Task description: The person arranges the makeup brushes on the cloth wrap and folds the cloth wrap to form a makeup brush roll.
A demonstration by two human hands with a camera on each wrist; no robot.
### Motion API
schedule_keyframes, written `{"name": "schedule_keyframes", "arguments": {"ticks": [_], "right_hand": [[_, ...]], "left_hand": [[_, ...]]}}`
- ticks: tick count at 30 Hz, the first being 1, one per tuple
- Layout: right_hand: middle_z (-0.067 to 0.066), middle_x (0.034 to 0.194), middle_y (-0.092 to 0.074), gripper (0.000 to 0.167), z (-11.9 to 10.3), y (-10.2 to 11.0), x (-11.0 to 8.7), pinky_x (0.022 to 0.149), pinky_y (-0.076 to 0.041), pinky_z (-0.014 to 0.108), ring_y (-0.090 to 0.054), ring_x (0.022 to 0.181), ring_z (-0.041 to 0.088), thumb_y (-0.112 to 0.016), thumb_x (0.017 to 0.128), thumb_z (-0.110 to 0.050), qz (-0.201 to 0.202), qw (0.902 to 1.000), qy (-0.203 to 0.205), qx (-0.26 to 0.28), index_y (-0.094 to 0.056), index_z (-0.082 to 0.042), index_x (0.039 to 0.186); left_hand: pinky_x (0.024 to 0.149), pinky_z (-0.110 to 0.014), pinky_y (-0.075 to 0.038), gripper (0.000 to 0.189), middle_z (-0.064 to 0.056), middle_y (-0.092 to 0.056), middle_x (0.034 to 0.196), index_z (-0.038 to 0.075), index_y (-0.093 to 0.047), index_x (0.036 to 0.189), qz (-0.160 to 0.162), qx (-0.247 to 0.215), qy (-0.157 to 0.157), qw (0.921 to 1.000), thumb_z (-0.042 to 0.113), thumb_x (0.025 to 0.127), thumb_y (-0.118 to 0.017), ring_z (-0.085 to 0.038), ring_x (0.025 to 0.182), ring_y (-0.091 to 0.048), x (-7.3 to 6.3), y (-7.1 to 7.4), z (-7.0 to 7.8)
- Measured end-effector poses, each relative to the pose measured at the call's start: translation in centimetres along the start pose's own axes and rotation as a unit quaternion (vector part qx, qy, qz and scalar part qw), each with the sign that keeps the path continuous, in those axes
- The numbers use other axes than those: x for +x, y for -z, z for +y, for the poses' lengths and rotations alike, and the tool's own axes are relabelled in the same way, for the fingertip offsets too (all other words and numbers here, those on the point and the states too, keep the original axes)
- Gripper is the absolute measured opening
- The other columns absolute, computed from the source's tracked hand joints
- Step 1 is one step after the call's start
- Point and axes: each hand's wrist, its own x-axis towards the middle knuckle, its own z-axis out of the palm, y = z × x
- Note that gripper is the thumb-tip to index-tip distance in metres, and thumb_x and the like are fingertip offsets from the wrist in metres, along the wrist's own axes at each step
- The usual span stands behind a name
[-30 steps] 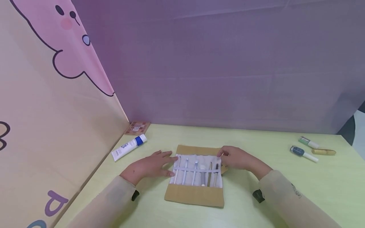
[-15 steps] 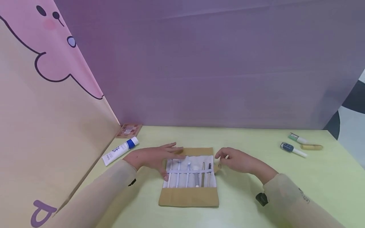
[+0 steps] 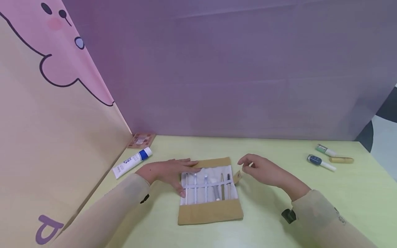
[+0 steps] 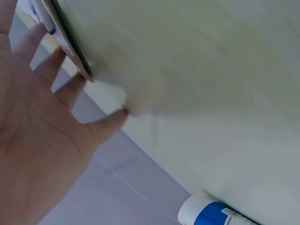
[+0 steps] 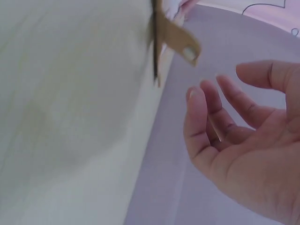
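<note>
The tan fabric roll-up case [image 3: 211, 212] lies unrolled, lining up, on the pale yellow-green table [image 3: 266, 230], slightly skewed. Tan bands border the whitish cloth lining [image 3: 201, 195] at the near and far edges. A narrow pale elastic strap [image 3: 200, 186] crosses the lining and retains six slender tools — from left: three thin white tools [image 3: 186, 195], one thicker grey tool with a white end [image 3: 216, 192], one olive-gold tool [image 3: 222, 192] and one dark-tipped thin tool [image 3: 229, 193]. A short tan tab with a pale fastener [image 3: 237, 177] projects from the right edge, tilted up. The left hand [image 3: 169, 172] rests on the left edge; the right hand [image 3: 263, 170] is just beside the tab — not touching.
</note>
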Motion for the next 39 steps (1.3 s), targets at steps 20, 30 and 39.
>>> {"name": "schedule_keyframes", "arguments": {"ticks": [20, 30, 39], "right_hand": [[0.014, 0.121, -0.069, 0.048, -5.0, -7.2, -1.9, 0.087, -0.056, 0.042, -0.059, 0.098, 0.019, -0.073, 0.099, -0.027, 0.02, 0.9802, 0.058, -0.188, -0.066, 0.003, 0.136], [0.011, 0.098, -0.068, 0.059, -7.1, -10.8, -2.7, 0.07, -0.059, 0.042, -0.063, 0.091, 0.025, -0.079, 0.091, -0.055, 0.026, 0.9257, 0.036, -0.376, -0.07, -0.003, 0.117], [0.014, 0.096, -0.064, 0.058, -6.9, -12.7, -3.7, 0.07, -0.055, 0.04, -0.059, 0.091, 0.026, -0.076, 0.094, -0.052, 0.04, 0.8787, 0.049, -0.473, -0.07, 0.0, 0.119]], "left_hand": [[0.133, -0.072, -0.012, 0.106, 0.0, -0.007, 0.184, 0.035, -0.015, 0.173, 0.043, 0.038, 0.093, 0.994, 0.08, 0.09, -0.064, -0.031, 0.172, -0.006, -0.2, -2.2, 4.4], [0.132, -0.067, -0.024, 0.115, -0.005, -0.009, 0.184, 0.021, -0.015, 0.174, 0.067, 0.016, 0.123, 0.9901, 0.081, 0.089, -0.065, -0.034, 0.171, -0.011, -0.4, -3.0, 6.1], [0.132, -0.065, -0.027, 0.119, -0.013, -0.02, 0.181, 0.007, -0.025, 0.17, 0.082, 0.052, 0.153, 0.9835, 0.084, 0.089, -0.061, -0.037, 0.168, -0.024, -0.7, -3.7, 8.3]]}}
